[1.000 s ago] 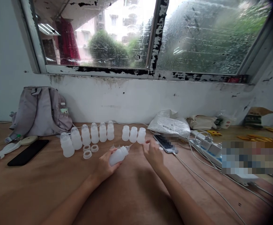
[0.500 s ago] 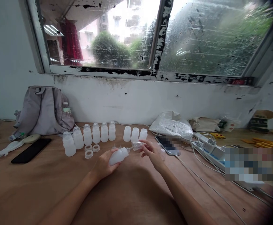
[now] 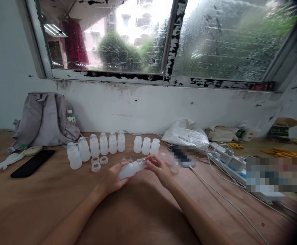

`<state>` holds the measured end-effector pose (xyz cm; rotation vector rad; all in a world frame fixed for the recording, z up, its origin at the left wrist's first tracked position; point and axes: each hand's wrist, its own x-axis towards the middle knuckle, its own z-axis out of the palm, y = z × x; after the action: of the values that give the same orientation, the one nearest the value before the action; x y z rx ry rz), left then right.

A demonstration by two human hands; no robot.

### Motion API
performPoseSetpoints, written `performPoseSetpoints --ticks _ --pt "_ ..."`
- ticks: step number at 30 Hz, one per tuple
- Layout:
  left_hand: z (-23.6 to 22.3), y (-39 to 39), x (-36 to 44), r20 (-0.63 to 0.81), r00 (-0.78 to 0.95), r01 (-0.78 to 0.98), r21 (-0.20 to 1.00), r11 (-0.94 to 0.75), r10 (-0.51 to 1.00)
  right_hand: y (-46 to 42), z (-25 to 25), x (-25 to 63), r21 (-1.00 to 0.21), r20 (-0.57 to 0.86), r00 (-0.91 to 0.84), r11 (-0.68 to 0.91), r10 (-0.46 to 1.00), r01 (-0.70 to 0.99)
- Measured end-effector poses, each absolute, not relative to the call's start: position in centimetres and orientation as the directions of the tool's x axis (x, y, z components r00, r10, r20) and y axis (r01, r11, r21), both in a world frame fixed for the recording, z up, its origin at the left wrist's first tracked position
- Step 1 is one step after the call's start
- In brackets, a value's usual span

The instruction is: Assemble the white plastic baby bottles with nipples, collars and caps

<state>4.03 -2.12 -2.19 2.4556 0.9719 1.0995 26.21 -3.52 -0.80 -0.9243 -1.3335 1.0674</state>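
Tilted with its neck to the right, a frosted baby bottle (image 3: 127, 170) lies in the grip of my left hand (image 3: 112, 178). My right hand (image 3: 160, 170) pinches a clear bottle cap (image 3: 141, 163), which is over the bottle's top end. Behind my left hand, clear nipples (image 3: 127, 159) stand on the table, partly hidden. To their left are three white screw rings (image 3: 96, 166). A row of capped bottles (image 3: 104, 144) stands at the back left, and three bottles without caps (image 3: 145, 146) stand behind my hands.
A black phone (image 3: 33, 163) and a grey backpack (image 3: 45, 117) are on the left of the wooden table (image 3: 48, 200). Right of my hands lie a charging phone (image 3: 180, 156), clear caps, cables and a power strip (image 3: 230, 168). A silvery plastic bag (image 3: 185, 133) rests against the wall.
My right hand has moved left and brought the clear cap from beside the bottle's tip onto it. The left hand keeps hold of the bottle in about the same place.
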Motion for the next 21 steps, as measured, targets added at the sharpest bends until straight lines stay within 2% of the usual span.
performPoseSetpoints --ticks 11,17,21 --pt "-2.0 -2.2 4.1 0.510 0.493 0.417 0.573 -0.706 0.705 -3.8 -0.8 25.9 -0.966 0.244 -0.089 0.233 0.966 -0.111" --pt "-2.3 -2.2 4.0 0.527 0.511 0.410 0.545 -0.731 0.679 -3.7 -1.8 25.7 -0.974 0.228 -0.170 0.223 0.959 -0.052" --pt "-2.6 -2.3 4.1 0.549 0.484 0.412 0.543 -0.731 0.681 -3.7 -2.2 25.4 -0.975 0.222 -0.219 0.211 0.950 -0.074"
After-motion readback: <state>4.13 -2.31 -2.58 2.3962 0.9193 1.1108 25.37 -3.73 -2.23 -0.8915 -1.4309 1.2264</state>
